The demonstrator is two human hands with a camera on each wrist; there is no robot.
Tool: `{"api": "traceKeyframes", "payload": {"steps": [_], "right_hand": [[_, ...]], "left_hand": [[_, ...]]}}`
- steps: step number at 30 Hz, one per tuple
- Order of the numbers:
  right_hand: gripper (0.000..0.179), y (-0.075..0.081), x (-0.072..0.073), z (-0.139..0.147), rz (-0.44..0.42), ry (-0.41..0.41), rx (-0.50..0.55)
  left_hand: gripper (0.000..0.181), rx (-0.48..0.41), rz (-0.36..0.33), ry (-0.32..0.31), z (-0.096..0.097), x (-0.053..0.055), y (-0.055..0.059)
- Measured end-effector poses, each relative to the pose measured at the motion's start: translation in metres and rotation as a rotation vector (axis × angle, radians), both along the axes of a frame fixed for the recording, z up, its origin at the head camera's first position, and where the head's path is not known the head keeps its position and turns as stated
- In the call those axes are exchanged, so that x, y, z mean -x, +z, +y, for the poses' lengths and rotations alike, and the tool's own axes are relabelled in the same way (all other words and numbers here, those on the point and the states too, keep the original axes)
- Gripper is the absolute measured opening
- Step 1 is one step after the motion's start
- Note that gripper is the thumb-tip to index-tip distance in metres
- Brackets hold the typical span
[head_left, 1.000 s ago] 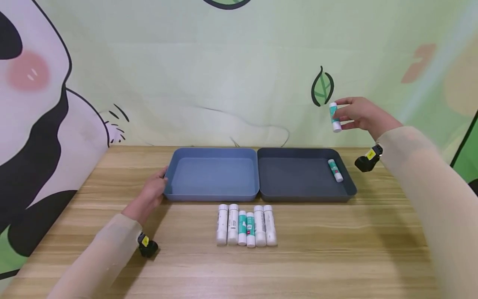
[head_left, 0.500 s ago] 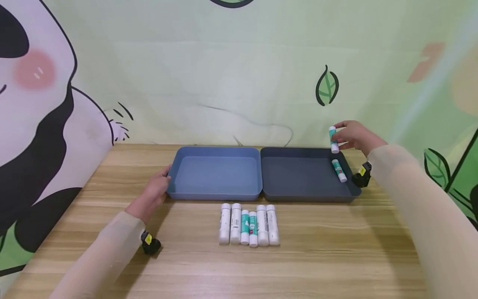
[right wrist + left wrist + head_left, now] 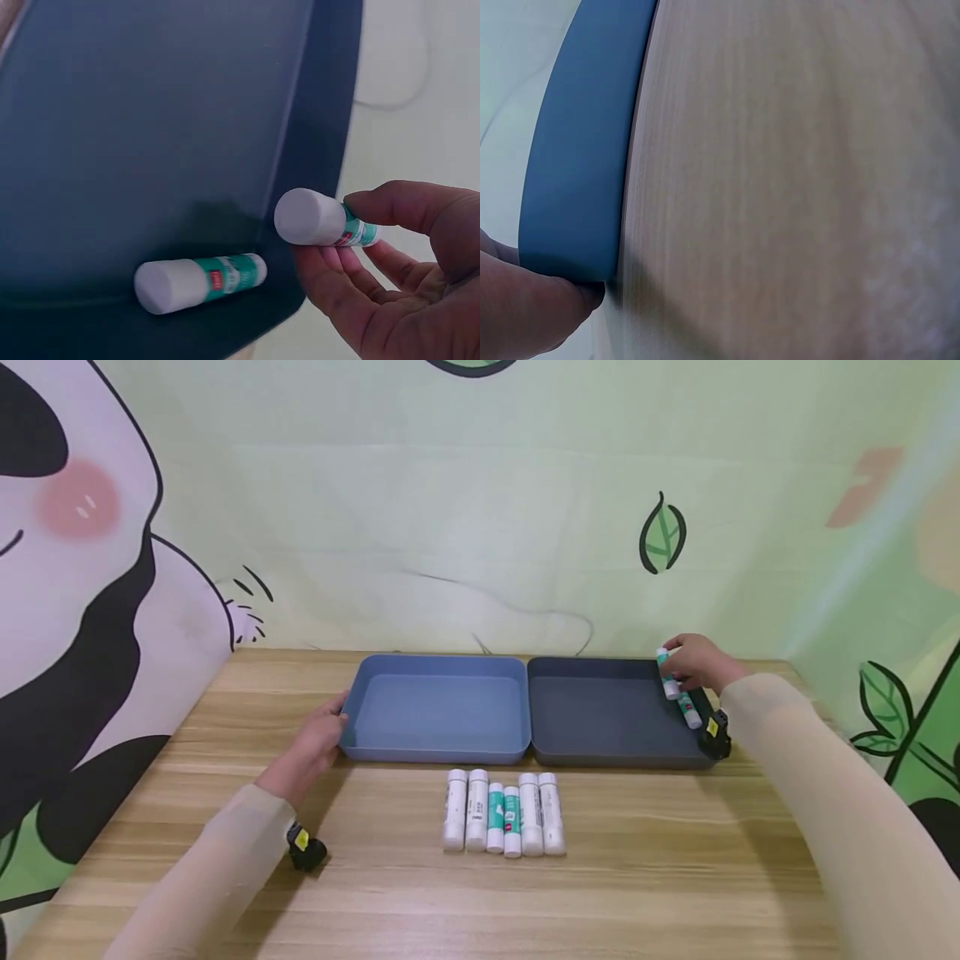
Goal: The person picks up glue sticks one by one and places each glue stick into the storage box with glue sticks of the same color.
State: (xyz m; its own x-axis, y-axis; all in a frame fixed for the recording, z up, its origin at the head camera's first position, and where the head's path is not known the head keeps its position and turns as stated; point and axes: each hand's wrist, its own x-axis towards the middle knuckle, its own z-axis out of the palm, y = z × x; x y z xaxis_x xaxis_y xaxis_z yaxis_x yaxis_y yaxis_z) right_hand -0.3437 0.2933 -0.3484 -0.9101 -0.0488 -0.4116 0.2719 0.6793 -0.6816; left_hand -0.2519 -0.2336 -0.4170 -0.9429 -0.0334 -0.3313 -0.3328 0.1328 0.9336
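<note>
Over dark tray (image 3: 600, 714), right hand (image 3: 699, 662) pinching stick (image 3: 309, 217), tube row (image 3: 512, 820) in head view only

The table (image 3: 420, 902) is showing streaked wood grain, smooth with a faint sheen. The blue tray (image 3: 438, 710) and the dark tray (image 3: 600, 718) are wearing a smooth, matt plastic finish. The held glue stick (image 3: 326, 220) is showing smooth plastic beside a printed label (image 3: 360, 232). The long tubes (image 3: 476, 810) are looking like smooth plastic too. The backdrop (image 3: 337, 502) is showing faint creases in printed cloth. The sleeves (image 3: 213, 860) are looking matt, probably cloth, though the soft view is hiding any weave.
</note>
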Motion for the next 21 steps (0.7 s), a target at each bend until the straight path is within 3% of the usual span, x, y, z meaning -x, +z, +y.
{"api": "traceKeyframes", "payload": {"steps": [13,21], "right_hand": [[0.060,-0.013,-0.006,-0.002,0.024,0.042,-0.065],[0.055,-0.021,-0.006,-0.005,0.044,0.108,-0.194]], "left_hand": [[0.058,0.018,-0.012,-0.008,0.002,0.002,0.002],[0.058,0.017,-0.019,-0.001,0.002,0.002,0.004]]}}
